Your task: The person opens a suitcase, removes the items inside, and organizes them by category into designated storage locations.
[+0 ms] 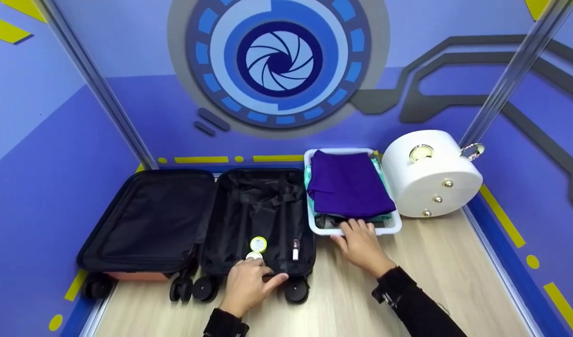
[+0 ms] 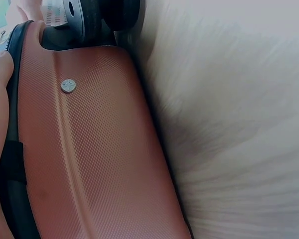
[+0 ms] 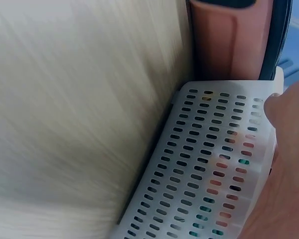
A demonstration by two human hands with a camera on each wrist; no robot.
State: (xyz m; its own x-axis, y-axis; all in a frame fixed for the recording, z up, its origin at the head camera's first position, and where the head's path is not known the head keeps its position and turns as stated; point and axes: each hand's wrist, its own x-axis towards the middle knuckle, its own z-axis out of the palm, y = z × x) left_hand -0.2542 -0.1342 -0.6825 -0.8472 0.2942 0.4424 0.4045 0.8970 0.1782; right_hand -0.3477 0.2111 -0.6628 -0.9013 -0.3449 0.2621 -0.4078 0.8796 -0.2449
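Note:
My left hand (image 1: 250, 284) lies over the front edge of an open black-lined suitcase (image 1: 230, 206), its thumb spread along the edge. Its fingertips reach a small white round container (image 1: 254, 255), partly hidden by them. Just beyond sits a round container with a yellow-rimmed lid (image 1: 258, 244). To the right in the same half lies a small dark-and-white tube (image 1: 295, 250). My right hand (image 1: 361, 245) grips the front rim of a white basket (image 3: 202, 149), fingers over the inside and thumb outside. Folded purple cloth (image 1: 349, 185) tops other fabric in the basket.
The suitcase's other half (image 1: 155, 220) lies open at the left, zipped over with a black panel. A white drum-shaped case with gold knobs (image 1: 436, 175) stands right of the basket. Suitcase wheels (image 1: 296, 290) jut toward me over the wooden tabletop (image 1: 342, 304). Blue walls enclose three sides.

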